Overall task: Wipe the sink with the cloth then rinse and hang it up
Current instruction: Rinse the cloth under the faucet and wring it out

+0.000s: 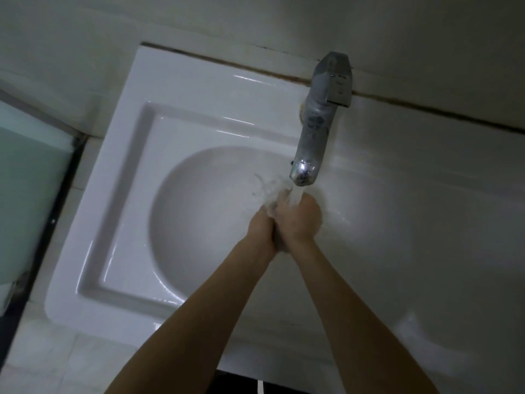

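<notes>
My left hand (260, 230) and right hand (302, 220) are pressed together over the round bowl (199, 211) of the white sink (119, 191), just under the spout of the chrome tap (314, 132); water (295, 194) runs from the spout onto the top of both hands and splashes off to the left; my fingers (277, 236) are curled in and locked against each other, but I cannot tell what they grip; a pale wet mass (271, 207) shows at the top between the hands, blurred into the splash, and whether it is the cloth or only water I cannot say; both forearms reach in from the lower edge; the tap stands at the back rim by the wall (255, 21); a frosted glass panel (28, 177) stands to the left of the sink.
</notes>
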Tool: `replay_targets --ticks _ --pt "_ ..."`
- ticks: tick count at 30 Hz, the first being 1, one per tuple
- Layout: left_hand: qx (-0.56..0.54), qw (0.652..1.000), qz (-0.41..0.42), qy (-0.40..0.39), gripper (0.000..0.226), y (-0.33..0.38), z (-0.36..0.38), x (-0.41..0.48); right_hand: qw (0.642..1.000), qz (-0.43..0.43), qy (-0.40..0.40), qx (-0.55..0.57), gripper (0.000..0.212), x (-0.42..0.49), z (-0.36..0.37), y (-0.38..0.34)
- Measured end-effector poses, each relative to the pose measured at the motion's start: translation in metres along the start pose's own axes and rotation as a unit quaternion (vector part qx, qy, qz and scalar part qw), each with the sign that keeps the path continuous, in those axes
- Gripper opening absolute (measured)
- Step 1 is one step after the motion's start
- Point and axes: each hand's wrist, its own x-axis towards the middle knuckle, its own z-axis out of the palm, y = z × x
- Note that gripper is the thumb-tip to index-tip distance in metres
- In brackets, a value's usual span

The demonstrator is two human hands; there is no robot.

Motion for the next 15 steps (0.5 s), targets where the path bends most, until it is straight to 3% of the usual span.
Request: replay_targets --ticks 5,8,10,15 --pt "0.021 0.999 -0.028 0.042 0.025 0.013 -0.008 0.005 0.999 0.037 -0.012 0.014 0.029 0.016 0.002 0.026" --pt "0.034 0.998 -0.001 0.055 0.028 0.019 -0.014 0.012 0.998 -0.018 -0.016 0.065 0.033 -0.028 -0.001 0.019" --pt "0.031 0.999 0.009 0.027 0.039 0.011 -0.011 0.009 0.998 -0.063 0.001 0.032 0.033 -0.036 0.003 0.017" --pt "-0.015 0.998 -0.053 0.028 0.035 -0.002 0.004 -0.006 1.0 0.011 -0.009 -0.022 0.032 0.032 0.007 0.02"
